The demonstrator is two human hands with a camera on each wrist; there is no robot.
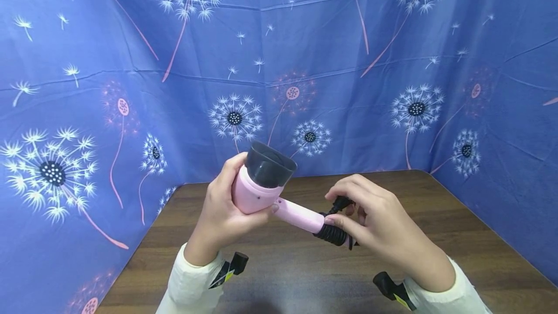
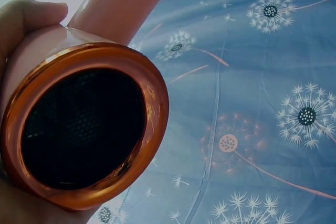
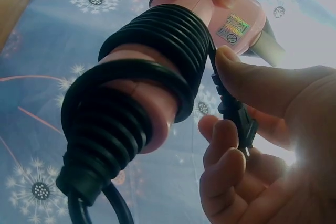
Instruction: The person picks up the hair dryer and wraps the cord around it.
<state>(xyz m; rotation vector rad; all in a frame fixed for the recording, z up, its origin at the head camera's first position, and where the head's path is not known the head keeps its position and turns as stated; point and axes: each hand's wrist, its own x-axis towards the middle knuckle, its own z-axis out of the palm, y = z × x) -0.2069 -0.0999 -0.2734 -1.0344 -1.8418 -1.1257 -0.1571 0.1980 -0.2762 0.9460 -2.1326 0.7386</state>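
A pink hair dryer with a black nozzle is held above the table. My left hand grips its barrel, the thumb lying across the near side. From the barrel, the handle slants down to the right. Black cord is wound in tight coils round the handle's lower end. Beside those coils my right hand pinches the plug end of the cord; the black plug shows between thumb and curled fingers in the right wrist view. The left wrist view shows the dryer's copper-coloured rear ring round a dark grille.
Below the hands lies a brown wooden table. Blue cloth printed with dandelions hangs behind it and along both sides. A loop of cord hangs from the handle's ribbed end.
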